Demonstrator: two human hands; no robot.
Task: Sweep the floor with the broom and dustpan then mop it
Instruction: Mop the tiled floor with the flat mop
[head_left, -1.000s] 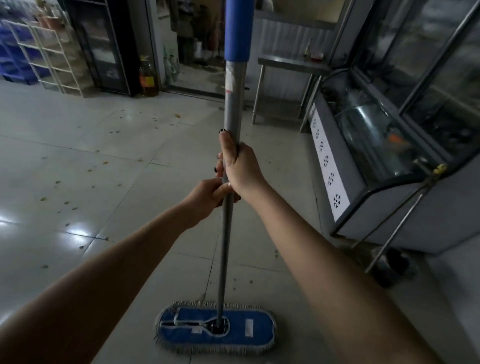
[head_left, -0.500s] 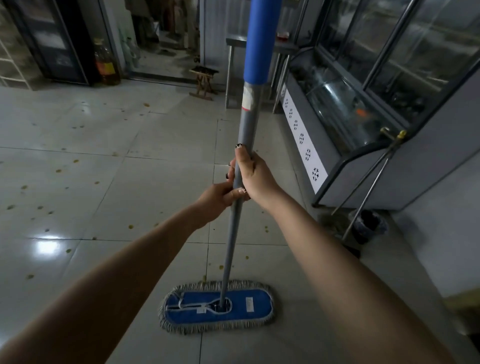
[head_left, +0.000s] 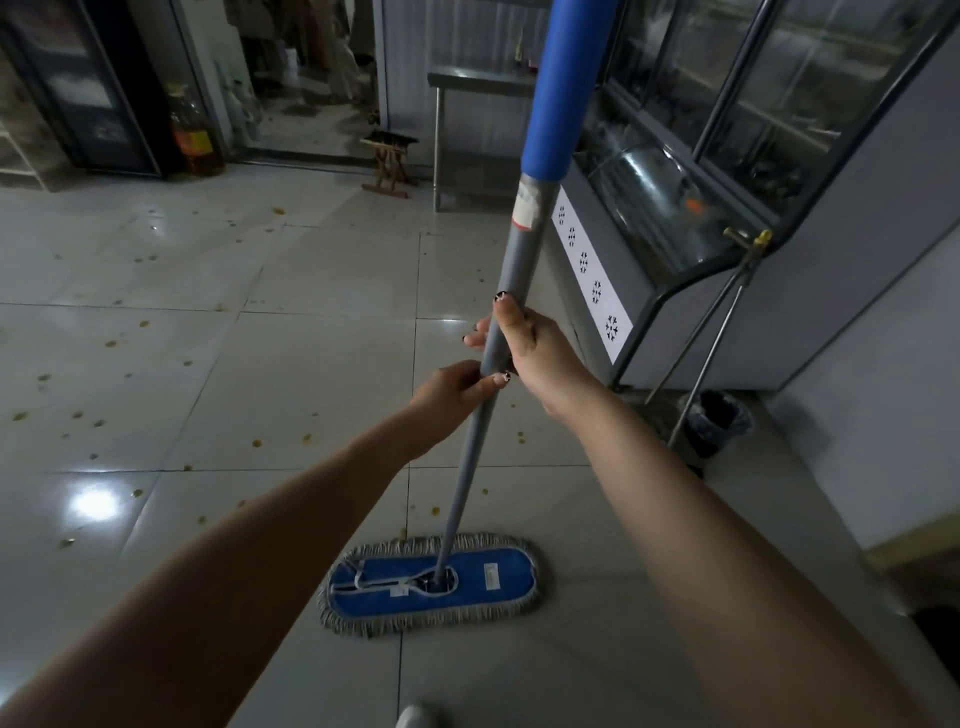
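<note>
Near the frame's middle we are gripping the probably light, stiff mop pole (head_left: 522, 254), left hand (head_left: 449, 392) and right hand (head_left: 532, 348) both curled round it, above the soft mop head (head_left: 467, 587).

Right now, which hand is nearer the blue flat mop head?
Left. The left hand grips the grey mop handle lower down, closer to the mop head. The right hand grips the handle directly above it, farther up.
</note>
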